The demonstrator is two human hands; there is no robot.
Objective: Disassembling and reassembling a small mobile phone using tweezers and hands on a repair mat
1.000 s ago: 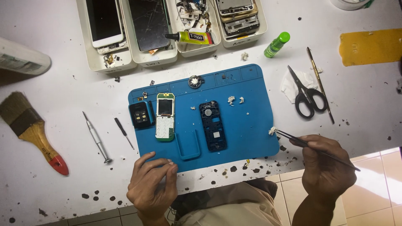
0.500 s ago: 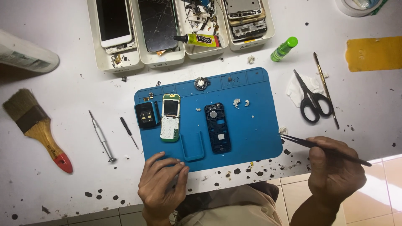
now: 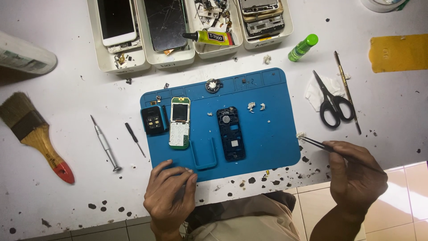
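Down at the near edge of the white surface (image 3: 67, 196), the left hand (image 3: 169, 196) rests loosely curled and holding nothing, fingertips touching the near rim of the blue mat (image 3: 272, 143). Right of the mat, the right hand (image 3: 356, 178) pinches black tweezers (image 3: 317, 143), whose tips grip a small white tuft (image 3: 301, 135) just beside the mat's right edge. On the mat lie a green phone board (image 3: 179, 122) and a dark phone frame (image 3: 230, 133). Scissors (image 3: 332, 101) lie farther right.

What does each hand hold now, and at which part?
The right hand holds black tweezers by their rear half. The left hand holds nothing; it rests on the blue mat's edge.
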